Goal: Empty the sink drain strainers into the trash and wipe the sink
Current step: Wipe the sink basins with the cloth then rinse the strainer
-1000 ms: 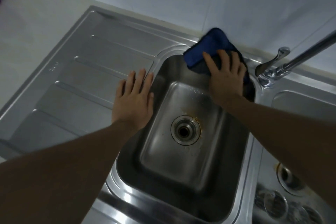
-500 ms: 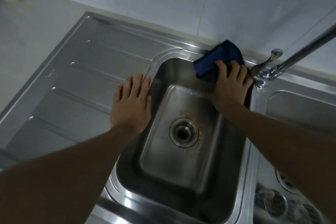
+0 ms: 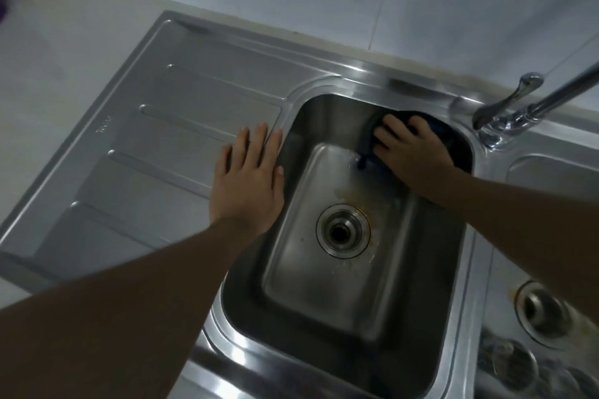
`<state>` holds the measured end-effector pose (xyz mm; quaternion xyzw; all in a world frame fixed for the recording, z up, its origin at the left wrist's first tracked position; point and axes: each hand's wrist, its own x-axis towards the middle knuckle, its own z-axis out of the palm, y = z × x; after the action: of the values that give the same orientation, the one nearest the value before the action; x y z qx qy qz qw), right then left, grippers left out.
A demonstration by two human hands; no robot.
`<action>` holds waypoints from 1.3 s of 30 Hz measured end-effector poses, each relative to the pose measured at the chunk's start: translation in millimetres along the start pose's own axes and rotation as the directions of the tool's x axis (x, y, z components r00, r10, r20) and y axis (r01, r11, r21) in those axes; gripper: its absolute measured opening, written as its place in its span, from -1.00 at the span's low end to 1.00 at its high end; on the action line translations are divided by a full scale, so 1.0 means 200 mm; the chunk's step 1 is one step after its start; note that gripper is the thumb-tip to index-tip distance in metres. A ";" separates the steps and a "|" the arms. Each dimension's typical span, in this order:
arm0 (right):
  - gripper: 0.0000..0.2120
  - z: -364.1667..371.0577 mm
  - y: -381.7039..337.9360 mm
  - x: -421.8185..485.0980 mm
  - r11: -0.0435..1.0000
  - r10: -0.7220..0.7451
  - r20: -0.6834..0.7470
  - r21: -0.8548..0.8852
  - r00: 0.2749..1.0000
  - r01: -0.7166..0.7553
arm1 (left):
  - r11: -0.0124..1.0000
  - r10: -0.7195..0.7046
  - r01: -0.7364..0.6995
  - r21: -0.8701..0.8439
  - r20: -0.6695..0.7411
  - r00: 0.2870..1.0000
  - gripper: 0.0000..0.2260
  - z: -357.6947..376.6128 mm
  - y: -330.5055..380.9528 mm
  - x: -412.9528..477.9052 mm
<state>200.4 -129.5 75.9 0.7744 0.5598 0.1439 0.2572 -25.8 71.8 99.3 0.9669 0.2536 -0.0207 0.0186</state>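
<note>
Left hand [image 3: 248, 178] lies flat, fingers spread toward twelve o'clock; right hand [image 3: 411, 146] presses palm-down, fingers reaching toward eleven o'clock, forearms extended.

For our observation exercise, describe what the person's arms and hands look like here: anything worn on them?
Both forearms are bare as far as the picture shows, with no sleeves in view. The left hand and right hand wear no gloves, and no rings, watch or bracelets can be seen. The fingernails look short and unpainted.

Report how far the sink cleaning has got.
Done: the left basin's drain sits open, strainer out. In hand: the right hand presses the blue cloth on the basin's far wall; the left hand braces on the drainboard. Left: brownish stains by the drain.
</note>
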 end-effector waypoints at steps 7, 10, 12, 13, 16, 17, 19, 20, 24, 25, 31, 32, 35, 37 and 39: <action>-0.54 -0.18 -0.14 0.29 0.985 0.068 -0.085 0.163 0.994 -0.054 | 0.999 -0.002 0.002 0.034 -0.014 1.000 -0.47 0.01 -0.01 0.00; -0.51 -0.17 -0.09 0.26 0.998 0.019 -0.020 0.055 1.000 -0.018 | 0.999 0.004 -0.004 0.034 -0.013 1.000 -0.47 0.00 -0.02 0.00; -0.56 -0.10 -0.04 0.12 1.000 0.005 0.077 -0.005 0.997 -0.005 | 0.999 0.008 -0.008 0.036 -0.011 1.000 -0.47 0.00 -0.01 0.00; -0.58 -0.06 -0.02 0.05 1.000 0.003 0.127 -0.011 0.992 -0.001 | 0.999 0.007 -0.006 0.034 -0.013 1.000 -0.47 0.00 -0.01 0.00; -0.63 -0.04 0.01 -0.07 1.000 0.019 0.285 0.012 0.958 -0.023 | 1.000 0.003 -0.002 0.024 -0.017 1.000 -0.48 0.00 0.00 0.00; -0.64 -0.06 0.00 -0.07 1.000 0.022 0.336 0.005 0.941 -0.025 | 1.000 0.002 -0.002 0.023 -0.017 1.000 -0.49 0.00 0.00 0.00; -0.64 -0.09 -0.01 -0.07 0.999 0.039 0.457 -0.004 0.889 -0.042 | 1.000 0.002 -0.002 0.025 -0.016 1.000 -0.49 0.00 0.00 0.00; -0.64 -0.10 -0.02 -0.07 0.998 0.050 0.523 0.001 0.851 -0.060 | 1.000 0.000 0.000 0.026 -0.014 1.000 -0.49 0.00 0.00 0.00; -0.63 -0.15 -0.01 -0.04 0.991 0.062 0.691 0.042 0.720 -0.125 | 1.000 0.004 -0.004 0.020 -0.012 1.000 -0.48 0.00 0.00 0.00; -0.64 -0.16 0.00 -0.03 0.987 0.062 0.703 0.063 0.708 -0.148 | 1.000 0.005 -0.005 0.018 -0.012 1.000 -0.48 0.00 0.00 0.00; -0.54 -0.15 0.00 -0.05 0.940 0.128 0.335 0.260 0.933 -0.222 | 1.000 -0.002 0.002 0.016 -0.013 1.000 -0.48 0.00 0.00 0.00; -0.48 -0.15 0.01 -0.04 0.940 0.122 0.204 0.291 0.971 -0.179 | 1.000 0.000 0.000 0.014 -0.011 1.000 -0.48 0.00 0.00 0.00; -0.39 -0.18 0.04 0.08 0.924 0.170 -0.120 0.364 0.978 -0.116 | 1.000 0.000 0.000 0.012 -0.006 1.000 -0.48 0.00 0.00 0.00; -0.37 -0.19 0.05 0.16 0.937 0.167 -0.204 0.336 0.965 -0.091 | 1.000 0.000 0.000 0.010 -0.006 1.000 -0.48 0.00 0.00 0.00; -0.30 -0.17 0.06 0.17 0.958 0.089 -0.130 0.282 0.987 -0.050 | 1.000 0.001 -0.001 0.013 -0.007 1.000 -0.48 -0.01 0.00 0.00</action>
<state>203.2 -93.1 109.1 0.8099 0.5636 0.1275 0.1005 -26.5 72.1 100.9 0.9672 0.2531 -0.0189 0.0116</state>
